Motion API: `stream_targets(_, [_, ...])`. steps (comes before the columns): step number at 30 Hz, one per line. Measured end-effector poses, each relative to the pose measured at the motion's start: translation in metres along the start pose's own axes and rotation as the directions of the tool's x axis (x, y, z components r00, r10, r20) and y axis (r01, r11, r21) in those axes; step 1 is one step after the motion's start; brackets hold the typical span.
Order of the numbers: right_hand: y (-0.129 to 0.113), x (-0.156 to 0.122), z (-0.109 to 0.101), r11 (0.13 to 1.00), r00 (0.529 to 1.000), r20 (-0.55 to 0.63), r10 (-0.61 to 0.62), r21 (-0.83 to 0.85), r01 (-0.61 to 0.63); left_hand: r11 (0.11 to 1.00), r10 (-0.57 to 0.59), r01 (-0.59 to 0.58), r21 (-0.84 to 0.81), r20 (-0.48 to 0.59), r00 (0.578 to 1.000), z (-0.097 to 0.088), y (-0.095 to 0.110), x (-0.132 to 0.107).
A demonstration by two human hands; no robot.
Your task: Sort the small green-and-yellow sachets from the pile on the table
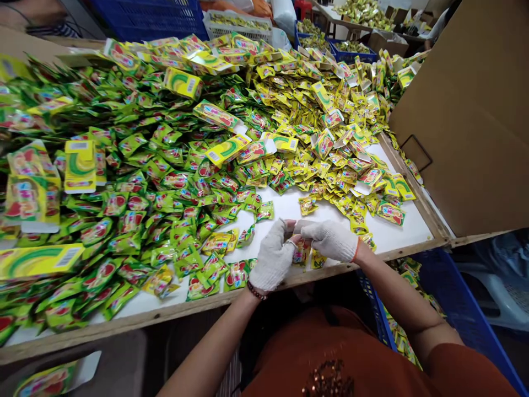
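Note:
My left hand point(270, 259), in a white knitted glove with bare fingertips, is closed near the front edge of the table. Facing it, my right hand point(333, 241) is gloved the same way, its fingers bent inward. Between them is a small carton point(305, 225), of which mainly a pale grey-white flap shows; the fingers hide the rest. Just below the hands lies a yellow sachet point(301, 255). Green sachets point(176, 179) with red fruit pictures heap up on the left, yellow sachets point(289, 96) on the right. Several yellow-green cartons point(227, 149) lie on the heaps.
A wooden rim point(165, 313) edges the white tabletop point(285, 205). At the right stands a large brown cardboard sheet point(467, 121). A blue crate point(458, 309) with sachets is below the table by my right arm. Farther back are a blue crate point(152, 19) and a white basket point(239, 27).

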State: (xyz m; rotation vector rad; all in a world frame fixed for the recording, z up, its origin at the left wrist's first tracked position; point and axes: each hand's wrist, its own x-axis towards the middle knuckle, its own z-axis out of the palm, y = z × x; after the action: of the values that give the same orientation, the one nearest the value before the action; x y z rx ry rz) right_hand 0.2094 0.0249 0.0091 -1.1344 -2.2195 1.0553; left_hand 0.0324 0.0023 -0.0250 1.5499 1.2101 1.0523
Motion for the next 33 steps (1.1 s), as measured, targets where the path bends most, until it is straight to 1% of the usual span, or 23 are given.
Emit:
stream_targets(1, [0.001,-0.002,0.005,0.999,0.998,-0.055,-0.017,0.026,0.019,0.998,-0.035,0.033,-0.051,-0.038,0.999,-0.003,-0.001,-0.003])
stream_targets(2, [0.003,-0.004,0.01,0.999,0.989,-0.149,-0.014,0.048,0.021,0.993,-0.071,0.064,-0.098,-0.074,0.995,-0.006,-0.002,-0.006])
stream_targets(3, [0.006,-0.007,0.015,0.997,0.968,-0.252,0.016,0.075,0.004,0.987,-0.105,0.092,-0.136,-0.096,0.99,-0.009,-0.004,-0.009])
stream_targets(4, [0.008,-0.011,0.02,0.993,0.937,-0.344,0.069,0.115,-0.031,0.98,-0.135,0.118,-0.159,-0.104,0.985,-0.011,-0.006,-0.012])
stream_targets(5, [0.011,-0.014,0.024,0.983,0.906,-0.4,0.135,0.167,-0.073,0.976,-0.157,0.139,-0.168,-0.104,0.982,-0.013,-0.008,-0.014])
stream_targets(6, [0.013,-0.017,0.029,0.969,0.887,-0.418,0.199,0.219,-0.114,0.974,-0.169,0.152,-0.166,-0.098,0.981,-0.014,-0.01,-0.016])
stream_targets(7, [0.014,-0.02,0.032,0.956,0.88,-0.41,0.241,0.257,-0.142,0.976,-0.172,0.156,-0.153,-0.098,0.98,-0.015,-0.012,-0.018])
stream_targets(8, [0.014,-0.021,0.036,0.949,0.885,-0.389,0.255,0.275,-0.153,0.98,-0.164,0.15,-0.13,-0.103,0.981,-0.016,-0.013,-0.019])
stream_targets(10, [0.011,-0.023,0.041,0.954,0.908,-0.352,0.228,0.268,-0.136,0.992,-0.115,0.107,-0.071,-0.104,0.988,-0.019,-0.015,-0.019])
stream_targets(12, [0.007,-0.022,0.044,0.963,0.924,-0.327,0.201,0.241,-0.124,0.999,-0.051,0.05,-0.02,-0.063,0.997,-0.022,-0.015,-0.018])
stream_targets(14, [0.003,-0.019,0.046,0.964,0.929,-0.307,0.208,0.224,-0.142,1.0,-0.012,0.012,0.009,-0.003,1.0,-0.024,-0.014,-0.016])
stream_targets(16, [0.002,-0.016,0.046,0.951,0.922,-0.305,0.239,0.266,-0.159,1.0,-0.029,0.029,-0.012,0.018,0.999,-0.024,-0.014,-0.015])
stream_targets(18, [0.003,-0.013,0.045,0.927,0.92,-0.296,0.256,0.346,-0.147,0.99,-0.088,0.088,-0.11,0.006,0.996,-0.023,-0.015,-0.015])
stream_targets(20, [0.003,-0.011,0.041,0.93,0.932,-0.286,0.223,0.349,-0.115,0.971,-0.136,0.13,-0.201,-0.016,0.991,-0.022,-0.016,-0.015])
stream_targets(21, [0.003,-0.011,0.039,0.947,0.942,-0.279,0.186,0.308,-0.095,0.971,-0.137,0.129,-0.201,-0.023,0.99,-0.022,-0.015,-0.016])
stream_targets(24, [-0.001,-0.01,0.03,0.987,0.964,-0.252,0.087,0.156,-0.048,0.997,-0.064,0.064,-0.034,-0.004,0.998,-0.025,-0.009,-0.016])
stream_targets(26, [-0.005,-0.01,0.026,0.992,0.973,-0.219,0.074,0.115,-0.05,0.999,-0.018,0.017,0.051,0.032,0.999,-0.029,-0.001,-0.016])
stream_targets(30, [-0.01,-0.008,0.022,0.989,0.971,-0.205,0.121,0.109,-0.1,0.995,-0.018,0.009,0.099,0.094,0.995,-0.038,0.011,-0.011])
stream_targets(33, [-0.009,-0.007,0.022,0.99,0.975,-0.195,0.11,0.114,-0.089,0.992,-0.011,-0.005,0.127,0.121,0.993,-0.041,0.011,-0.011])
